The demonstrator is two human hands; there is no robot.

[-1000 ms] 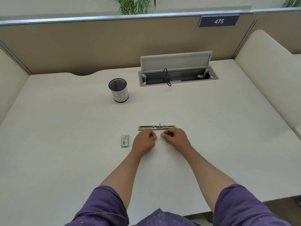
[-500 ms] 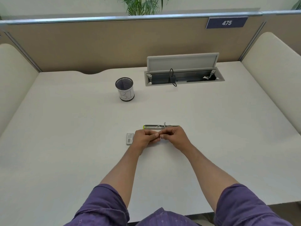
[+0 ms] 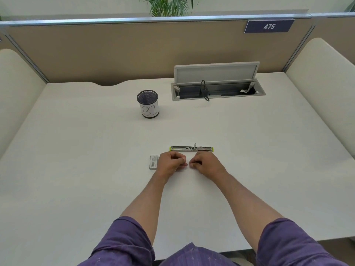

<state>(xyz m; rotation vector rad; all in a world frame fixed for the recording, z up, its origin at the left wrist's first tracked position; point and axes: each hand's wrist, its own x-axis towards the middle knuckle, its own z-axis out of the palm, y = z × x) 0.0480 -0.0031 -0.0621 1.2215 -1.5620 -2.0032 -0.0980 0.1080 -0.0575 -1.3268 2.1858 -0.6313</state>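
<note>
- As the left hand [image 3: 170, 163] and right hand [image 3: 206, 165] rested on the bench [image 3: 76, 169], the opened stapler [image 3: 191, 148] lay just beyond them.
- Their fingers [image 3: 181, 160] were curled, tips nearly meeting; any pinched object was too small to tell.
- A staple box [image 3: 153, 162] sat beside the left hand.

Desk: white top [image 3: 76, 150], with a curved notch in its far edge
Pen cup: black mesh [image 3: 147, 96], upright, left of the cable well; a white paper label [image 3: 149, 110] with hand-drawn letters is wrapped round it
Cable well: grey frame [image 3: 217, 98] sunk in the desk, lid [image 3: 216, 72] raised upright behind it, black plug and cable loop [image 3: 204, 91] inside
Partition: tan panel [image 3: 115, 52] with a metal top rail
Sign: dark blue, "475" [image 3: 269, 26], on the partition's upper right
Plant: green leaves [image 3: 171, 6] behind the partition
Side panels: cream, rounded, left [image 3: 17, 89] and right [image 3: 322, 77]
</note>
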